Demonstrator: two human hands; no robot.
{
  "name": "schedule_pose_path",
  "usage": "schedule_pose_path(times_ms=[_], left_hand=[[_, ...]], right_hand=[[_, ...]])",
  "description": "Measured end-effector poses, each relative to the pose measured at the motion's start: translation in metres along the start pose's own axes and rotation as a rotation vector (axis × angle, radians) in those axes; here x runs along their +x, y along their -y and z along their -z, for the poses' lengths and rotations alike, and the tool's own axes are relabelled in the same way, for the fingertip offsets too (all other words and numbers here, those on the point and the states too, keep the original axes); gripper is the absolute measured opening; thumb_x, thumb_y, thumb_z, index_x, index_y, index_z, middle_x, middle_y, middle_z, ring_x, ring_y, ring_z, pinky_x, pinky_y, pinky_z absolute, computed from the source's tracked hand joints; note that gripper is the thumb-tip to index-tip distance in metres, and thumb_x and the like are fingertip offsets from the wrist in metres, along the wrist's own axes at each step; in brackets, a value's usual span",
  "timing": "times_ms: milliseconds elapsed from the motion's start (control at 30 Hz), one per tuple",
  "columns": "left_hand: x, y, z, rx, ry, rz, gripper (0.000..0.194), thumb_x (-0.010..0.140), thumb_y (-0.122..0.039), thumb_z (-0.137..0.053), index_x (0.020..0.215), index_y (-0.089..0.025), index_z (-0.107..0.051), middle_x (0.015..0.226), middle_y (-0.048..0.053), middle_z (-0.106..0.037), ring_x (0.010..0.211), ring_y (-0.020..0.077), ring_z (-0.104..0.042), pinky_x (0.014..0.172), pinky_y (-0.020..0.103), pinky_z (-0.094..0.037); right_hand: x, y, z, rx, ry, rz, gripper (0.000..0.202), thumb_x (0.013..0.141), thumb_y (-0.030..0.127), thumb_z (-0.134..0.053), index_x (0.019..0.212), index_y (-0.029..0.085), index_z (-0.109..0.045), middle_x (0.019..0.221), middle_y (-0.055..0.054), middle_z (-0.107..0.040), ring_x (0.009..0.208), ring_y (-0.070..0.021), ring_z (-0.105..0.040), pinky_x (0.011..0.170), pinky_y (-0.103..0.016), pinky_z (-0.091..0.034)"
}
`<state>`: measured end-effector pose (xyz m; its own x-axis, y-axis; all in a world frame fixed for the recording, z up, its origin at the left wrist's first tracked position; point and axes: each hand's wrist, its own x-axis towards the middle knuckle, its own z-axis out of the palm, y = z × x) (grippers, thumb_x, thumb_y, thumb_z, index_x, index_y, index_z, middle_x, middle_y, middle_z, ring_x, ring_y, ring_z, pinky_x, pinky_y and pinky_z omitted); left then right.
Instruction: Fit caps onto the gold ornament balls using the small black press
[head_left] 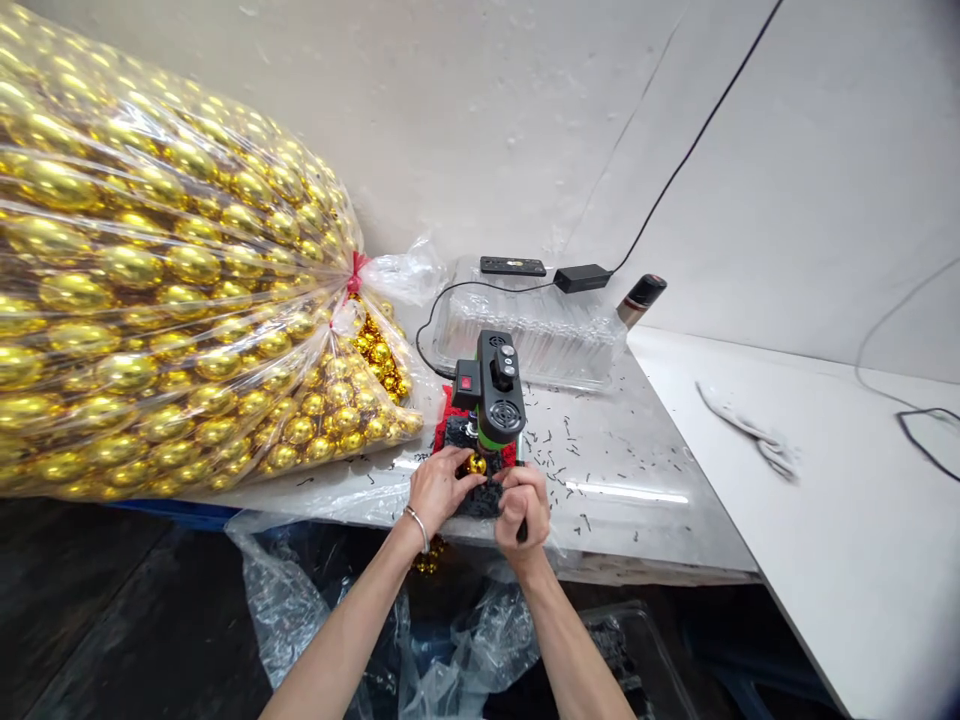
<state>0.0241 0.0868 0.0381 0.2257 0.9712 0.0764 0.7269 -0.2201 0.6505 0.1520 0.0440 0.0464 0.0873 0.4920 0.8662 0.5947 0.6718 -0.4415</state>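
My left hand [439, 490], wearing a bracelet, has its thumb and fingertips closed around a small shiny gold ball [476, 463]. The ball sits directly under the head of a small black-and-green machine [499, 390] with round vents and a red switch. Close by on the right, my right hand [525, 507] is curled around a black handle [523, 530], most of which the fingers hide. Its fingertips are near the ball's right side. Black and red material surrounds the machine's base [457, 433], partly covered by my hands.
A large clear bag [172, 290] of gold balls, tied with red, fills the left. Behind the machine lie a clear plastic tray [532, 340], a black adapter [583, 278] and a dark-capped bottle [641, 298]. Small black bits litter the table [645, 440]. Plastic sheeting [480, 640] hangs below.
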Motion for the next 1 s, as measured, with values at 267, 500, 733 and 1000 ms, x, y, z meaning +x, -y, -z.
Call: schedule_pose_path(times_ms=[267, 500, 733, 1000], left_hand=[[-0.037, 0.007, 0.010, -0.443, 0.019, 0.133, 0.040, 0.075, -0.047, -0.065, 0.102, -0.017, -0.070, 0.086, 0.004, -0.069, 0.073, 0.0176, -0.060, 0.070, 0.028, -0.046], [-0.119, 0.037, -0.030, -1.157, 0.395, 0.902, 0.057, 0.069, -0.066, -0.062, 0.084, -0.012, -0.065, 0.065, 0.002, -0.062, 0.054, 0.0115, -0.055, 0.053, 0.024, -0.045], [-0.133, 0.029, -0.004, -1.715, 0.469, 0.964, 0.040, 0.068, -0.009, -0.070, 0.107, -0.009, -0.064, 0.096, 0.011, -0.069, 0.090, 0.0202, -0.067, 0.083, 0.032, -0.053], [-0.058, -0.004, 0.043, -1.601, 0.259, 0.644, 0.036, 0.077, -0.023, -0.071, 0.111, -0.015, -0.064, 0.085, 0.004, -0.066, 0.069, 0.0078, -0.063, 0.053, 0.013, -0.049]], right_hand=[[0.061, 0.041, 0.019, 0.048, 0.045, -0.230, 0.028, 0.090, 0.011, -0.039, 0.063, 0.020, -0.044, 0.067, 0.000, -0.050, 0.070, -0.0129, -0.052, 0.064, -0.028, -0.041], [0.050, 0.038, 0.014, 0.040, 0.000, -0.156, 0.027, 0.089, 0.007, -0.039, 0.065, 0.019, -0.046, 0.065, 0.000, -0.049, 0.070, -0.0133, -0.052, 0.063, -0.028, -0.040], [0.048, 0.038, 0.016, 0.039, 0.034, -0.156, 0.027, 0.089, 0.007, -0.038, 0.067, 0.019, -0.047, 0.067, 0.000, -0.050, 0.070, -0.0134, -0.053, 0.062, -0.028, -0.040], [0.045, 0.037, 0.016, 0.044, 0.043, -0.153, 0.027, 0.089, 0.007, -0.038, 0.067, 0.019, -0.048, 0.066, -0.001, -0.051, 0.071, -0.0139, -0.054, 0.063, -0.028, -0.041]])
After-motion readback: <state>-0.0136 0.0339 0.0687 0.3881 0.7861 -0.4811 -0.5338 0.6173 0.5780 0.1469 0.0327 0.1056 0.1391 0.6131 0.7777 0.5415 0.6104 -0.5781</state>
